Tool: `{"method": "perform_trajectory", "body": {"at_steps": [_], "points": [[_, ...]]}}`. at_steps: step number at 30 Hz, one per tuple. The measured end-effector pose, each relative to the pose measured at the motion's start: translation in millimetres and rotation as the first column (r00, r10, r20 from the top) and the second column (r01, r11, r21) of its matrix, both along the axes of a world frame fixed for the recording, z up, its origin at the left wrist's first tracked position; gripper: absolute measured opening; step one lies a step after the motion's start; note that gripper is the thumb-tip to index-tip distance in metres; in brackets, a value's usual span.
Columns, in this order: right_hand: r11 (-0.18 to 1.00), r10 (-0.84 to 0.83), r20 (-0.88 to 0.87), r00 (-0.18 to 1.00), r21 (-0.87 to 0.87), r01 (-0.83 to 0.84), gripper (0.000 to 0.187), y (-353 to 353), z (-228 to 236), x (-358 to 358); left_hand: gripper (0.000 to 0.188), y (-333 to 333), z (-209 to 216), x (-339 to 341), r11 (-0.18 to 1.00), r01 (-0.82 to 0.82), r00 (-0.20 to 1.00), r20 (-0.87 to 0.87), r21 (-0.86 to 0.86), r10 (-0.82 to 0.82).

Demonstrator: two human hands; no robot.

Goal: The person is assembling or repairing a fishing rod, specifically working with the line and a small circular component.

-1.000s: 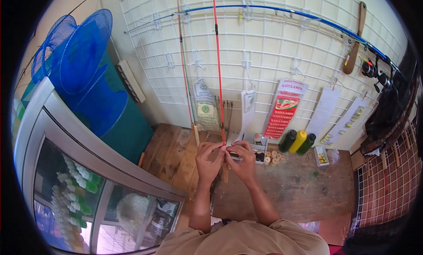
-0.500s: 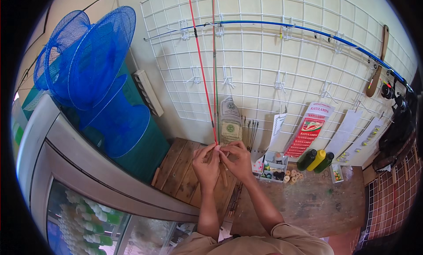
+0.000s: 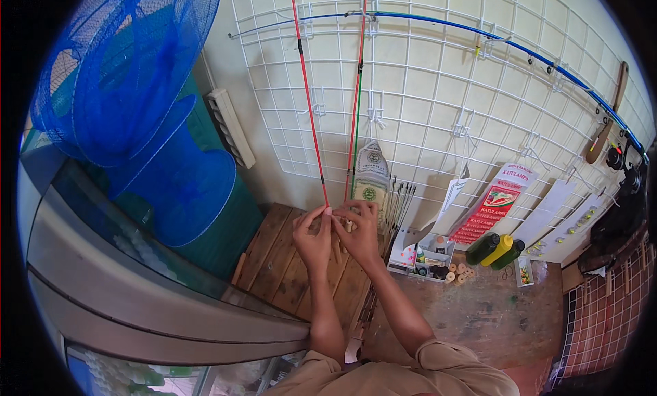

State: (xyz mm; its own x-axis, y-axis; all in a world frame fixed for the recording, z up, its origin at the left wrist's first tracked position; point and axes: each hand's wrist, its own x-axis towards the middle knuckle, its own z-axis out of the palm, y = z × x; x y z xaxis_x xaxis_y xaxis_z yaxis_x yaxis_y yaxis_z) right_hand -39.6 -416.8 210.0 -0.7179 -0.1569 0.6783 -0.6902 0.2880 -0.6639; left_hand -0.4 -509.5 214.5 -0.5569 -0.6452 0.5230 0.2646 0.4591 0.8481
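My left hand [image 3: 313, 242] is closed in a pinch on the lower end of a thin red fishing rod [image 3: 311, 101], which rises almost upright and leans slightly left. Close beside it, my right hand [image 3: 361, 230] has its thumb and fingertips drawn together near the same rod end. Whatever lies between those fingertips is too small to make out. Behind the right hand stand another slim red rod [image 3: 352, 132] and a green one [image 3: 358, 108], near a printed bag [image 3: 371, 170] hanging on the white wire grid [image 3: 424, 88].
Blue mesh nets [image 3: 150, 122] hang at left above a grey-framed glass case [image 3: 157, 307]. A blue rod [image 3: 472, 30] crosses the grid. On the wooden table [image 3: 465, 321] are a parts box [image 3: 428, 269], wooden rings [image 3: 460, 273] and bottles [image 3: 496, 251]. Wooden planks [image 3: 280, 259] lie below my hands.
The view has shifted, so the wall things appear farther right. My hands and the held rod's lower end sit farther left of the hanging bag. The pinch at the rod end continues.
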Motion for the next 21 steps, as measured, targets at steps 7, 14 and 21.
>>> {"method": "perform_trajectory", "body": {"at_steps": [7, 14, 21], "points": [[0.986, -0.168, 0.008, 0.986, 0.01, 0.168, 0.02, -4, -17, -10, 0.013, -2, -10, -18, 1.0, 0.021, 0.999, 0.041, -0.02, -0.02], [0.976, -0.216, -0.02, 0.976, 0.015, 0.216, 0.023, -12, -22, -22, 0.012, -5, -12, -35, 0.998, 0.001, 1.0, -0.004, -0.062, -0.002], [0.985, -0.151, -0.012, 0.989, -0.086, 0.149, 0.023, -9, -35, -37, 0.012, -8, -24, -50, 0.998, -0.022, 0.999, 0.037, -0.065, 0.024]]}}
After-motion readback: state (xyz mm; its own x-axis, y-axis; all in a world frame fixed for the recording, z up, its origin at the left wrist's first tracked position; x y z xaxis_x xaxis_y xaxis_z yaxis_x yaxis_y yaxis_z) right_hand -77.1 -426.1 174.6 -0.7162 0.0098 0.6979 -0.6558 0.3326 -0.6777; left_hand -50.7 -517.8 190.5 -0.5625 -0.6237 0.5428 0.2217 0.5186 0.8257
